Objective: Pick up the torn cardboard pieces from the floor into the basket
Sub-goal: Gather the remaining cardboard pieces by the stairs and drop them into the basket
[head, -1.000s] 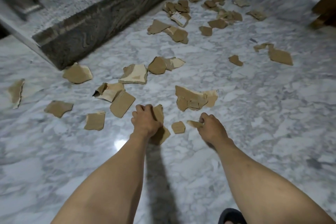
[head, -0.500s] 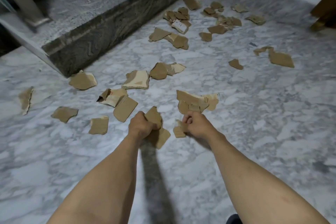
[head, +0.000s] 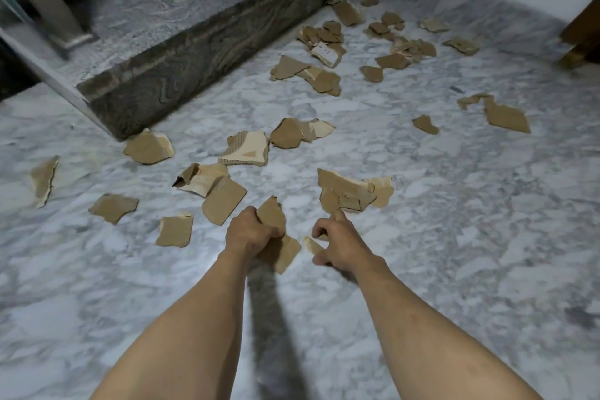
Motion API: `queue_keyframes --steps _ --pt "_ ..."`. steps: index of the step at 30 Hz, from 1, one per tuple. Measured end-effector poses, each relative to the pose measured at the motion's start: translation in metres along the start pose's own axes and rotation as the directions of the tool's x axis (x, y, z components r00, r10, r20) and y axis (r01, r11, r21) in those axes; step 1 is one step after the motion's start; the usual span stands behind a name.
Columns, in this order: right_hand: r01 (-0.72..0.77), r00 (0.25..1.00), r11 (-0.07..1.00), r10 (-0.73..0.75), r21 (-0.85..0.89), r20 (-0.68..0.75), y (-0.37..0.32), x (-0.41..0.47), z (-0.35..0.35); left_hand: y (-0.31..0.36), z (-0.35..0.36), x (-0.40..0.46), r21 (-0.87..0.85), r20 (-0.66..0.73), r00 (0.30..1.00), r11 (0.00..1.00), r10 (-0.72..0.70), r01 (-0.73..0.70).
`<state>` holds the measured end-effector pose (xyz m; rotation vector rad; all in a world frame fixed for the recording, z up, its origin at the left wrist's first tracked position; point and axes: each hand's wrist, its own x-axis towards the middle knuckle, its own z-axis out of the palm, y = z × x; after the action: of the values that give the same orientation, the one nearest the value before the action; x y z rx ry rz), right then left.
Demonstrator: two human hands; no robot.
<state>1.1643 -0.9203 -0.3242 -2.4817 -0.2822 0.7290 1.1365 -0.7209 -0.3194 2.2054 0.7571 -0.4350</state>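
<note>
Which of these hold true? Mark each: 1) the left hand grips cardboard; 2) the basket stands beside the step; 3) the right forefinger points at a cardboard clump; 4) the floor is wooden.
1) True: the left hand is closed on held cardboard pieces.
2) False: no basket is in view; only scattered pieces lie by the stone step.
3) True: the right hand extends its forefinger to the cardboard clump.
4) False: the marble floor is grey-white.
</note>
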Motion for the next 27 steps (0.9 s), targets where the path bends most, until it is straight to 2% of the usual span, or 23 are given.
queue_keyframes --steps 8,13,18,21,25,27 --pt "-0.042 0.996 0.999 0.040 0.029 0.077 -0.007 0.005 -0.006 0.001 0.000 0.004 -0.003 0.015 1.000 1.000 -0.027 0.027" --pt "-0.016 0.999 0.998 0.014 0.055 0.042 -0.002 0.004 -0.004 0.000 0.000 0.002 -0.007 0.022 0.999 1.000 -0.029 0.029" --pt "0.063 0.997 0.989 -0.068 -0.135 -0.036 -0.001 0.001 -0.002 0.000 -0.002 0.000 -0.009 0.040 0.999 0.999 -0.033 0.034" --pt "0.026 1.000 0.999 -0.026 -0.032 -0.011 -0.004 0.001 -0.001 0.001 -0.002 -0.001 -0.010 0.042 0.999 0.999 -0.034 0.034" --pt "-0.153 0.988 0.986 0.151 0.064 0.026 -0.009 0.002 0.000 0.001 -0.003 0.000 -0.035 0.045 0.999 0.999 -0.029 0.031" --pt "-0.182 0.982 0.957 0.187 0.226 0.001 -0.012 0.010 -0.010 0.000 -0.006 0.001 -0.114 0.033 0.999 0.993 -0.035 0.039"
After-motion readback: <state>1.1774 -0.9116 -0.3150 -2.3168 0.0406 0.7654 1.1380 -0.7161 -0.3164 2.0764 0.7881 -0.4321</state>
